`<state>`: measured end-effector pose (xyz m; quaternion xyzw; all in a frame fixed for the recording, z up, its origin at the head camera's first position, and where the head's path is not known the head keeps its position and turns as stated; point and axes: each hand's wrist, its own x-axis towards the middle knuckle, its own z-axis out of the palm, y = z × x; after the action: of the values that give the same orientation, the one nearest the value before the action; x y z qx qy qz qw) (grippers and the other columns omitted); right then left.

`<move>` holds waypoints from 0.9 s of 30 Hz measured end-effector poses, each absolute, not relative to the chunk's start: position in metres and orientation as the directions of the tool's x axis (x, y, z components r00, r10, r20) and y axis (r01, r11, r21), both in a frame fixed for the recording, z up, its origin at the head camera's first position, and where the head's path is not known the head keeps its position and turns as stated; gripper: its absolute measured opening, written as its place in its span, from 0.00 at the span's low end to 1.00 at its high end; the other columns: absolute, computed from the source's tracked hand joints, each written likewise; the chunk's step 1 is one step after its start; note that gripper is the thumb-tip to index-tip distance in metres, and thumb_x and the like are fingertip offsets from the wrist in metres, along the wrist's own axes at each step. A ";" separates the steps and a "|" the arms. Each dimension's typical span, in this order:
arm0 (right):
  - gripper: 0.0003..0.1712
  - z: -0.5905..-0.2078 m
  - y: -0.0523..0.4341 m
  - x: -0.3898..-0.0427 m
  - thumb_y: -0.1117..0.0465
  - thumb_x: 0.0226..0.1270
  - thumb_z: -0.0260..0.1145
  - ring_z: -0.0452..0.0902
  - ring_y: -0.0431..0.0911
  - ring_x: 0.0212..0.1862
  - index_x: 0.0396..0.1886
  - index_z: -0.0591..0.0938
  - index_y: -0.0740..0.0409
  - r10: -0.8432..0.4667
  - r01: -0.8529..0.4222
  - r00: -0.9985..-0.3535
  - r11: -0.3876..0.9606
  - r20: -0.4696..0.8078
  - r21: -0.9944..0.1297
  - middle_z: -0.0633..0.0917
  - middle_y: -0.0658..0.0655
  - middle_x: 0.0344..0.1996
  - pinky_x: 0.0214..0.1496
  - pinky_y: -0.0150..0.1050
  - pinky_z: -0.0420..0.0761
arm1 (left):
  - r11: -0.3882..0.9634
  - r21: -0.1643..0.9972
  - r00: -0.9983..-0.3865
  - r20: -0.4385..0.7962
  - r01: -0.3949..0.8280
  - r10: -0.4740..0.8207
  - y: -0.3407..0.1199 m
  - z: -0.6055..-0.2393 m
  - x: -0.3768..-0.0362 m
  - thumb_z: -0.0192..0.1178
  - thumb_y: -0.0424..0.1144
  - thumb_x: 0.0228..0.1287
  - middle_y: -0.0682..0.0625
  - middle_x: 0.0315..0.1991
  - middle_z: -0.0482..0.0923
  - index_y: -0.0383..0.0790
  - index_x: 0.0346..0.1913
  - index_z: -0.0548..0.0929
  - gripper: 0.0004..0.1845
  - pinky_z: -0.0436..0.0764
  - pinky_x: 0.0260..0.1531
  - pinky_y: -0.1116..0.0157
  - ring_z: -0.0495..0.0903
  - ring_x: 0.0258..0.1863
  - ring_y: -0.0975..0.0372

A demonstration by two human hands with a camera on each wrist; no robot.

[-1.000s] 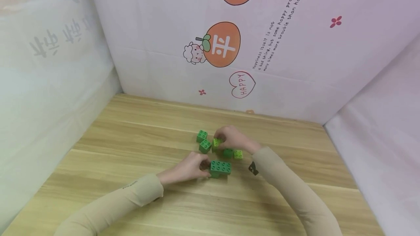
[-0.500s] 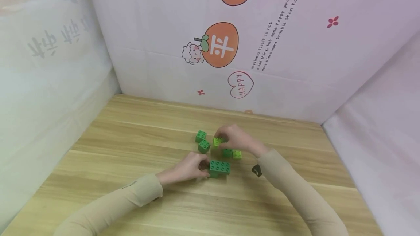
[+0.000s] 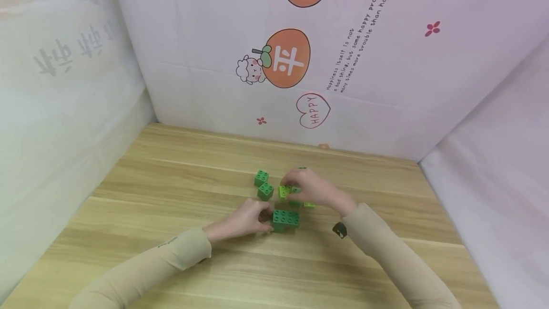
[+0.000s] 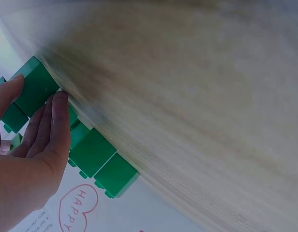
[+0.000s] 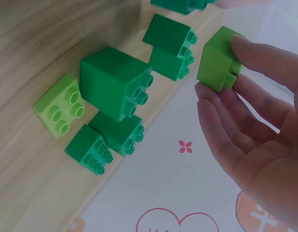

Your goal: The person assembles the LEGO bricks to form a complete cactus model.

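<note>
My left hand (image 3: 246,218) grips the left end of a green toy building block stack (image 3: 286,218), whose studded top faces up. In the left wrist view, the thumb lies on one side of the green blocks (image 4: 37,87) and the fingers on the other. Behind and to the right, my right hand (image 3: 315,187) pinches a lime green building block (image 5: 214,60) between thumb and fingertips. In the head view this lime block (image 3: 283,191) shows partly past the fingers. A green block (image 3: 295,197) and a thin lime block (image 3: 309,204) sit below the right hand, partly hidden by it.
Two green blocks (image 3: 261,178) stand close together left of the right hand. Another green block (image 3: 302,168) peeks out behind that hand. White printed cloth (image 3: 206,80) walls the wooden table (image 3: 171,166) at the back and sides.
My right hand has shifted slightly right and nearer with the lime block, covering more of the thin lime block. The left hand keeps its hold on the green stack.
</note>
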<state>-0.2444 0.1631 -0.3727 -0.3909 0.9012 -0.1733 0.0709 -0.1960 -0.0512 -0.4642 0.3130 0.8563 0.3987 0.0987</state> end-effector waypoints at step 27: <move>0.16 -0.381 0.168 -0.208 0.63 0.57 0.75 0.81 0.42 0.41 0.46 0.85 0.61 -0.772 -0.724 -0.631 0.553 0.073 -0.412 0.87 0.55 0.41 0.43 0.38 0.88 | 0.485 0.748 -0.785 0.077 0.453 0.615 -0.051 -0.464 -0.197 0.73 0.35 0.54 0.47 0.43 0.88 0.36 0.45 0.85 0.15 0.85 0.41 0.73 0.86 0.41 0.62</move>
<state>-0.2077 0.1683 -0.3808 -0.4255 0.8792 -0.2063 0.0581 -0.1973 -0.0515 -0.4640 0.3121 0.8558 0.4000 0.1010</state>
